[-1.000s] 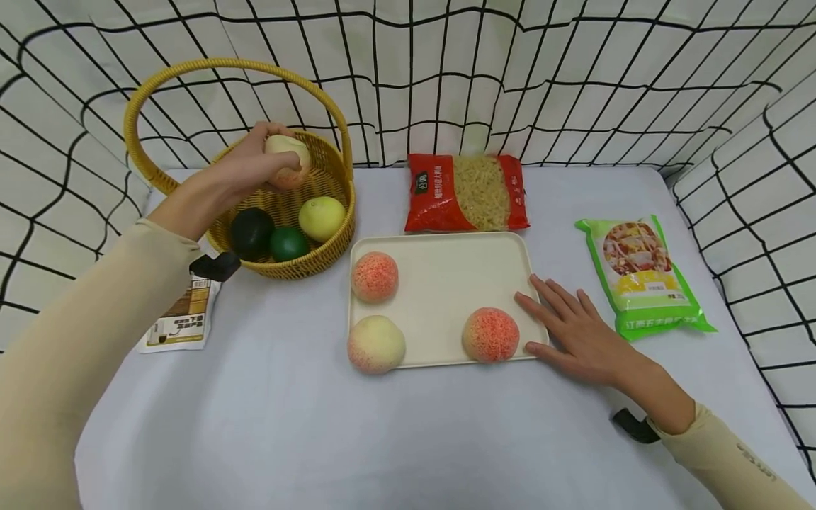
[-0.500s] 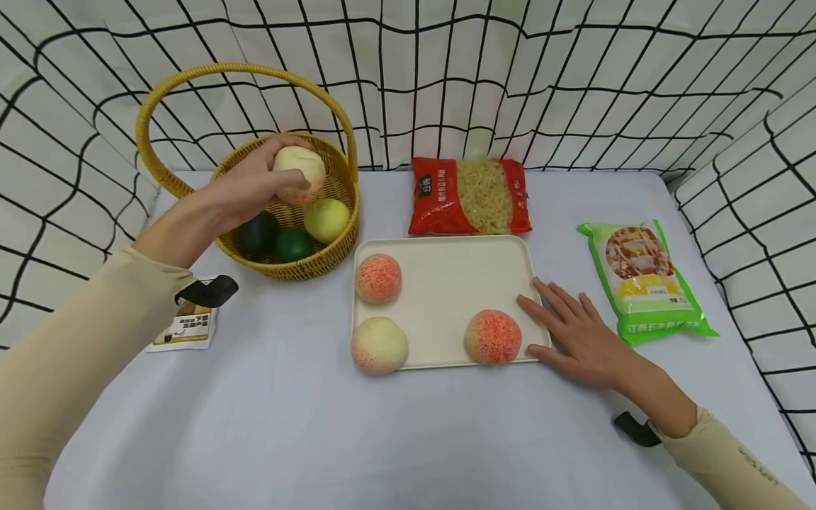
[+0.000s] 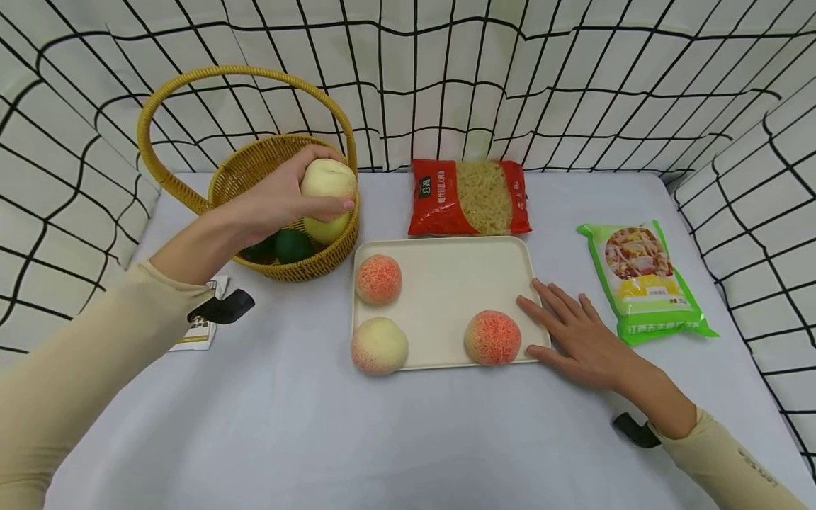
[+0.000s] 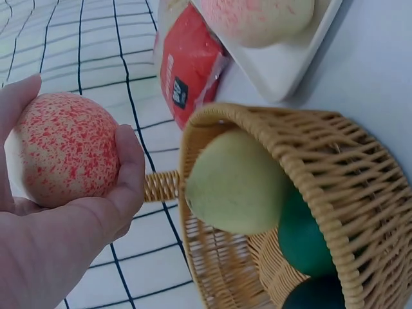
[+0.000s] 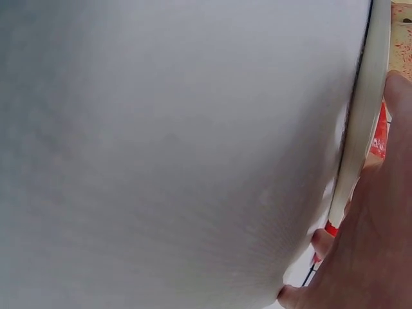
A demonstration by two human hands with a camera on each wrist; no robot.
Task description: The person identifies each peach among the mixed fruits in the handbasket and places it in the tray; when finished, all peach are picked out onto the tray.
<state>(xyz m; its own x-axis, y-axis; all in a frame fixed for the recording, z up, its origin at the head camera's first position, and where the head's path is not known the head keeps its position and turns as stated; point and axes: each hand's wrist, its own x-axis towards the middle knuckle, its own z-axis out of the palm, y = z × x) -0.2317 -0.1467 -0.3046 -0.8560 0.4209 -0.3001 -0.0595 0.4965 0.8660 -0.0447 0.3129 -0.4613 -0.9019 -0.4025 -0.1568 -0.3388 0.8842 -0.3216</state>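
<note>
My left hand [image 3: 290, 191] grips a pale peach [image 3: 328, 180] over the right side of the yellow wicker basket [image 3: 248, 159]. In the left wrist view that peach [image 4: 67, 148] shows red speckles, with thumb and fingers around it. Inside the basket lie a pale yellow-green round fruit [image 4: 235, 183], a green one [image 3: 293, 246] and a darker one [image 4: 312, 296]. My right hand [image 3: 583, 333] lies with fingers spread, fingertips at the right edge of the cream tray [image 3: 446, 283]. On the tray sit two red-speckled peaches [image 3: 379, 279] [image 3: 493, 337]; a paler peach [image 3: 379, 346] rests at its front left corner.
A red bag of pasta [image 3: 470, 197] lies behind the tray. To the right is a green food packet [image 3: 647, 280]. Another packet [image 3: 197, 333] lies partly hidden under the left forearm. The basket's tall handle [image 3: 245, 71] arches up, and black netting [image 3: 414, 88] borders the table.
My left hand has carried the peach rightward and slightly toward me, from over the basket's middle to its right rim. The right hand has stayed at the tray's edge.
</note>
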